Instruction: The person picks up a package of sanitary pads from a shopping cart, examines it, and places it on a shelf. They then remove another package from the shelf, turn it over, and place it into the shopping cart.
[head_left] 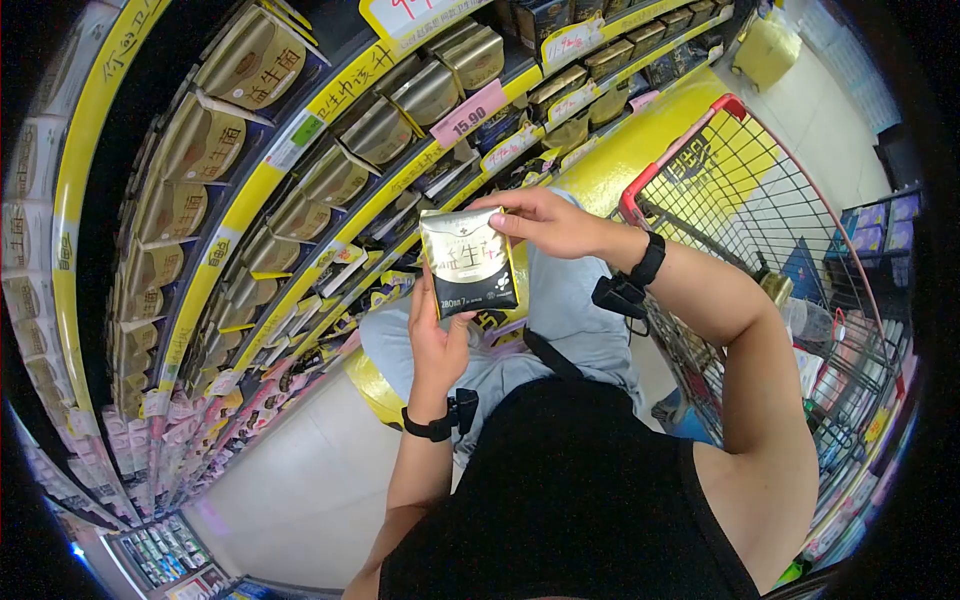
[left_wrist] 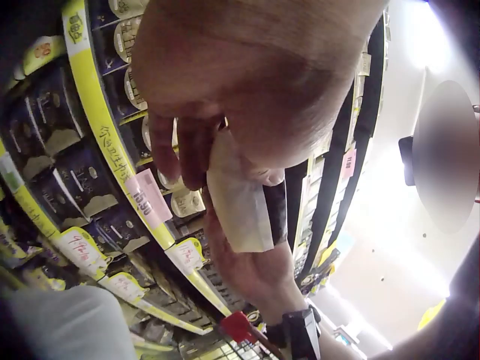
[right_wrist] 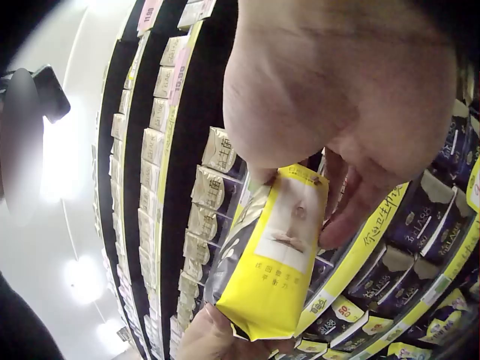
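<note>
A gold and black package (head_left: 470,262) with Chinese lettering is held upright before the person's lap, its printed front facing the head camera. The left hand (head_left: 437,335) grips its lower left edge, thumb near the bottom corner. At the upper right corner the right hand (head_left: 545,222) pinches it between thumb and fingers. In the right wrist view the package (right_wrist: 277,255) shows a yellow side panel, with the right hand (right_wrist: 341,97) at its top and the left hand (right_wrist: 214,334) at its bottom. The left wrist view shows the left hand (left_wrist: 240,82) partly covering the package (left_wrist: 240,202).
Shelves of similar gold packages (head_left: 210,140) curve along the left, with yellow edge strips and a pink price tag (head_left: 470,115). A red-handled wire shopping cart (head_left: 800,170) holding a clear bottle stands at the right. Pale floor (head_left: 290,490) shows at the lower left.
</note>
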